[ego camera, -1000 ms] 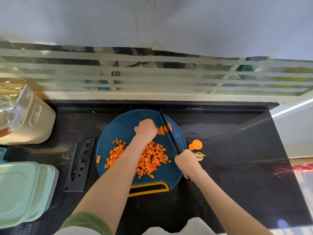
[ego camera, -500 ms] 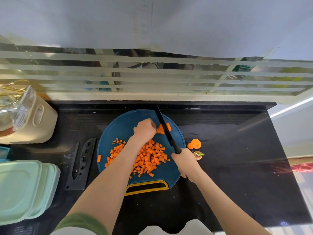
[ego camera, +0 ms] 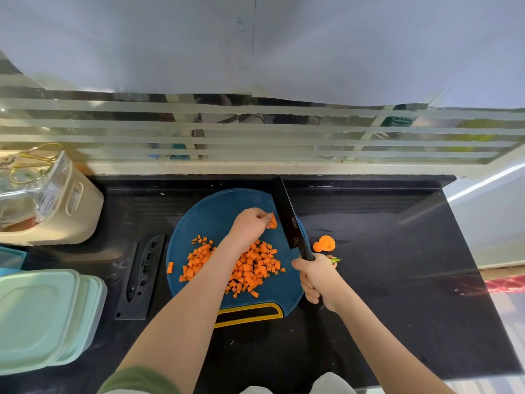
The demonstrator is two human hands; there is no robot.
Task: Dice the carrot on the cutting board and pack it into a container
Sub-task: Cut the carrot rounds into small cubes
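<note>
Head view: one board [ego camera: 207, 217] on the table [ego camera: 383, 280]. My left hand [ego camera: 250, 224] pinches one carrot piece [ego camera: 273, 222] on it; my right hand [ego camera: 316, 277] grips one knife [ego camera: 287, 214] over its right edge; dice [ego camera: 255, 265] heaped mid-board.
</note>
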